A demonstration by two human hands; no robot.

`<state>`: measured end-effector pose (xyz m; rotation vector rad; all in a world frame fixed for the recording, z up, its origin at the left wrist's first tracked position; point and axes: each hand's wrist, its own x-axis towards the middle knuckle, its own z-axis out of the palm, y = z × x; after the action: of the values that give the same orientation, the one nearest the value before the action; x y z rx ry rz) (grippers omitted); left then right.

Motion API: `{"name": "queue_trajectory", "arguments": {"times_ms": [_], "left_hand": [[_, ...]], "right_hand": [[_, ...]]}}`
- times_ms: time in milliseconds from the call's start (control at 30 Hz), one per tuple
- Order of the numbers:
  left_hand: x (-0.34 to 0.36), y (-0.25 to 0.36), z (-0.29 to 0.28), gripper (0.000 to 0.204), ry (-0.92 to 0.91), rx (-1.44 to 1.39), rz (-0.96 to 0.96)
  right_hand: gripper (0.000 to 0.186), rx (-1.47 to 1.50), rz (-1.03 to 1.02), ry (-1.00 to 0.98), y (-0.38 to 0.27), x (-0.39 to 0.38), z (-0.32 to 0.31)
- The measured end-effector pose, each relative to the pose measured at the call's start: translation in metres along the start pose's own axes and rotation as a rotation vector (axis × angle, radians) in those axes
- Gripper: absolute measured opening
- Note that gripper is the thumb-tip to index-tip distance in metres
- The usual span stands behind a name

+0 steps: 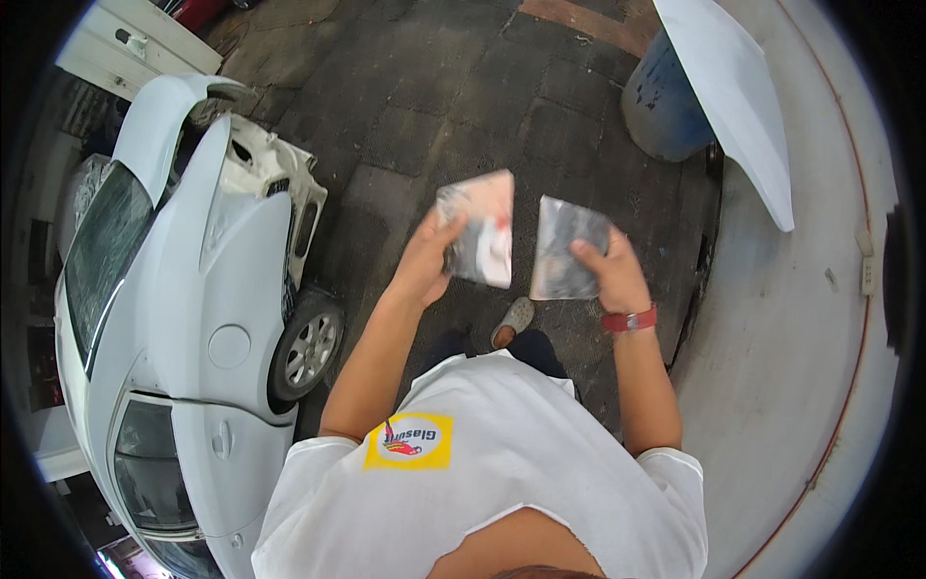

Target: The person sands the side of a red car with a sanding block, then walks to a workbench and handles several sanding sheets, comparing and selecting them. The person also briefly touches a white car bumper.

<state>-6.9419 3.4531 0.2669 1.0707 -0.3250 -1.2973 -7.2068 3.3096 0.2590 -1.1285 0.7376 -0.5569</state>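
My left hand (422, 257) grips a flat rectangular packet (495, 232), its thumb on top and fingers beneath. Pale pink, white and dark grey patches show on that packet, and it is smeared by motion. In my right hand (621, 276), a second flat packet (559, 256) is pinched under the thumb. It looks dark grey with a lighter, shiny edge. Both packets are held apart, side by side, in front of my body above the floor. What is inside them, if anything, is too blurred to tell.
To the left stands a pale silver car (193, 318) with its front end stripped and front wheel (307, 349) exposed. At upper right, a white body panel (738, 87) overlaps a blue drum (661, 106). A pale wall (781, 386) with a red line runs along the right.
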Motion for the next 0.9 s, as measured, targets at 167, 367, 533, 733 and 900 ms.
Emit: {"name": "queue_trajectory", "arguments": {"times_ms": [167, 367, 533, 733, 900], "left_hand": [[0.058, 0.001, 0.019, 0.052, -0.269, -0.16, -0.157], [0.128, 0.038, 0.026, 0.062, -0.053, -0.126, 0.014], [0.227, 0.05, 0.015, 0.046, 0.065, 0.245, 0.347], [0.355, 0.106, -0.052, 0.042, 0.413, 0.079, 0.573], [0.439, 0.188, -0.07, 0.04, 0.327, -0.185, 0.458]], "right_hand": [[0.059, 0.234, 0.046, -0.249, -0.017, 0.078, -0.031], [0.06, -0.606, -0.268, -0.068, -0.068, 0.173, -0.045], [0.072, -1.44, -0.777, -0.071, -0.093, 0.232, 0.045], [0.073, -1.559, -0.681, -0.265, -0.122, 0.347, 0.081], [0.07, -1.153, -0.654, -0.323, -0.165, 0.44, 0.138]]}}
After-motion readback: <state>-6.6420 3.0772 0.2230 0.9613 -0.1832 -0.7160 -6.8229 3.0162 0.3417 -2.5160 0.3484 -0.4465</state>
